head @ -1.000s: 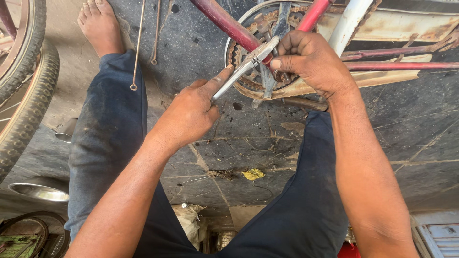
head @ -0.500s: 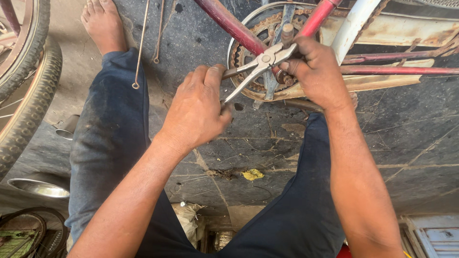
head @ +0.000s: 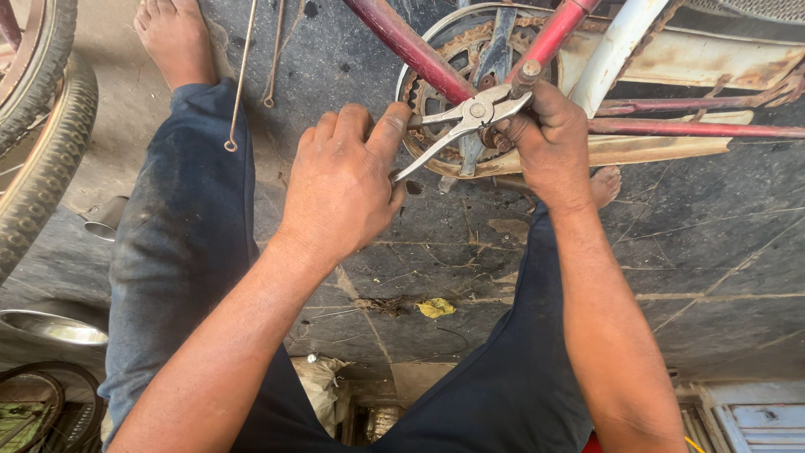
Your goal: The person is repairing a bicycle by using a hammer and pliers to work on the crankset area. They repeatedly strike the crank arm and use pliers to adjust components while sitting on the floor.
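Over the cracked floor (head: 688,277), both forearms reach forward. Left hand (head: 344,180) is clenched around the pliers' (head: 457,126) handles; right hand (head: 549,143) wraps the crank hub. Beyond, plier tips meet a bolt (head: 527,74) at the chainring (head: 436,92).

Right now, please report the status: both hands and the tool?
Left hand grips handles of grey metal pliers. Right hand at rusty chainring, beside plier tips. Nothing in between.
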